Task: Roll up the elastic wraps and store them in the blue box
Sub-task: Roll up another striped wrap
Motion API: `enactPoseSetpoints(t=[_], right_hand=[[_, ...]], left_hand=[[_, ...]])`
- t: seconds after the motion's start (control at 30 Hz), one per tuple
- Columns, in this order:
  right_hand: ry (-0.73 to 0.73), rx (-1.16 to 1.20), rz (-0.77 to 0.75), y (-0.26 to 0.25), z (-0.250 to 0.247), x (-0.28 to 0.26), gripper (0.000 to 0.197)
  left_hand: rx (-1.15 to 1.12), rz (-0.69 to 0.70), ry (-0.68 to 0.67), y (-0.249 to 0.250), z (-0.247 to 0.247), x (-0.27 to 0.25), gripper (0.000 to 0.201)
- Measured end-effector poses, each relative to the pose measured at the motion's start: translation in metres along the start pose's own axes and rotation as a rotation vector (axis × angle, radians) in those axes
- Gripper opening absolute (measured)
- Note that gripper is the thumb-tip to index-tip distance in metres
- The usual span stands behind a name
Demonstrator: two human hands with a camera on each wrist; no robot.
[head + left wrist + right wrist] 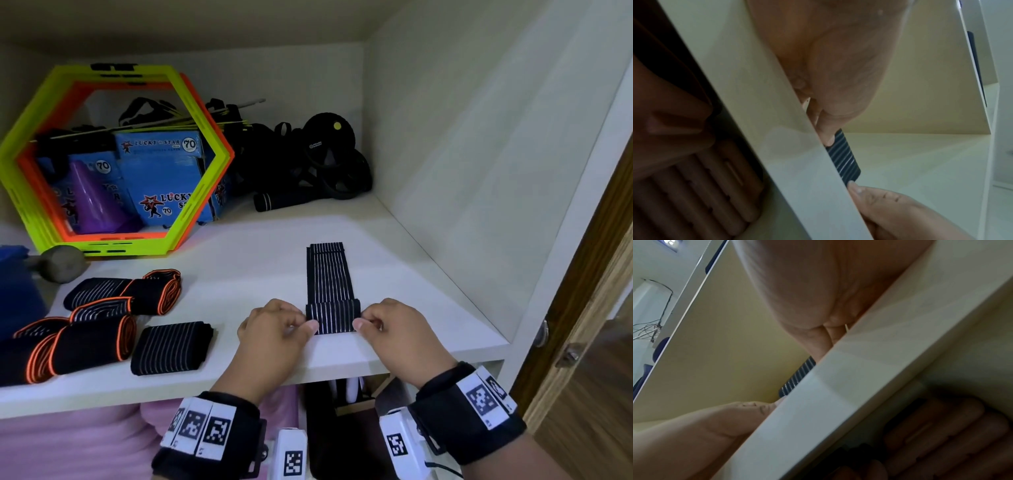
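Observation:
A black elastic wrap [327, 274] with thin white stripes lies flat on the white shelf [239, 274], running away from me. Its near end is turned over into a short roll [334, 315]. My left hand [281, 325] pinches the roll's left end and my right hand [390, 325] pinches its right end. The left wrist view shows the striped roll [842, 159] between both thumbs. In the right wrist view the shelf edge hides most of the roll [797, 378]. Several rolled wraps [96, 342], some orange-trimmed, lie at the left. A blue container [13, 294] is cut off at the far left.
Yellow-green and orange hexagon rings [113, 161] lean at the back left, with blue printed boxes [161, 171] and a purple cone [94, 198] behind them. A grey dumbbell [58, 263] and black exercise gear [329, 154] are also there. The cabinet wall [479, 171] and a wooden door [599, 308] close the right.

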State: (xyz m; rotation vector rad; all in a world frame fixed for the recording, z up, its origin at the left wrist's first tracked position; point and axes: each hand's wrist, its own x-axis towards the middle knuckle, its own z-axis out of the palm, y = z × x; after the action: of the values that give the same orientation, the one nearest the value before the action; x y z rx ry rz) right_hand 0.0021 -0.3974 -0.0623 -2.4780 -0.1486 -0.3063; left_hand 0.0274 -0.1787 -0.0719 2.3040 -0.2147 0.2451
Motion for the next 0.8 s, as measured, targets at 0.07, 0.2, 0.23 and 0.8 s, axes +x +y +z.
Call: enactPoseSetpoints(t=[0.07, 0.2, 0.23, 0.8], right_hand=[[0.042, 0.029, 0.017, -0.001, 0.001, -0.001, 0.026], [0.116, 0.029, 0.036, -0.002, 0.004, -0.001, 0.054], [0.135, 0.034, 0.043, -0.004, 0.005, -0.001, 0.057], [0.000, -0.100, 0.020, -0.013, 0.004, 0.003, 0.038]], left_hand=[[-0.016, -0.016, 0.020, 0.002, 0.002, 0.001, 0.020], [-0.016, -0.053, 0.054, 0.002, 0.004, 0.003, 0.037], [-0.015, -0.058, 0.061, 0.001, 0.004, 0.003, 0.037], [0.207, 0.025, 0.007, 0.008, 0.004, -0.004, 0.041]])
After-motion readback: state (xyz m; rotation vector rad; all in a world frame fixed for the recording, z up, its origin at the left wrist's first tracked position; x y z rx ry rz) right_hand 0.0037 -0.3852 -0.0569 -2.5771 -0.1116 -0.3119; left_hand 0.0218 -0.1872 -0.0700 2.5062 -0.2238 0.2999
